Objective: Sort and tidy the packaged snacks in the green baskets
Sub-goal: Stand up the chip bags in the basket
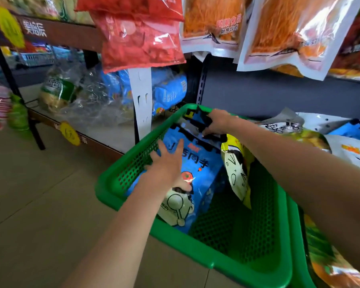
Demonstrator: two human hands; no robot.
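A green perforated basket (pixel 195 254) stands at the centre, seen from above. Blue snack packets (pixel 204 163) lean in a row along its left side. My left hand (pixel 168 165) lies flat, fingers straight, on the front blue packet. My right hand (pixel 218 121) reaches to the far end of the basket and grips the top edge of a blue packet there. A yellow packet (pixel 235 169) with a cartoon face leans upright against the right wall. The basket's near right part shows bare mesh.
A second green basket (pixel 299 256) with green and orange packets adjoins on the right. White, blue and yellow packets (pixel 341 142) lie behind my right arm. Red and orange bags (pixel 141 38) hang overhead. A low shelf (pixel 81 125) with bagged goods stands left; tiled floor (pixel 29 194) below.
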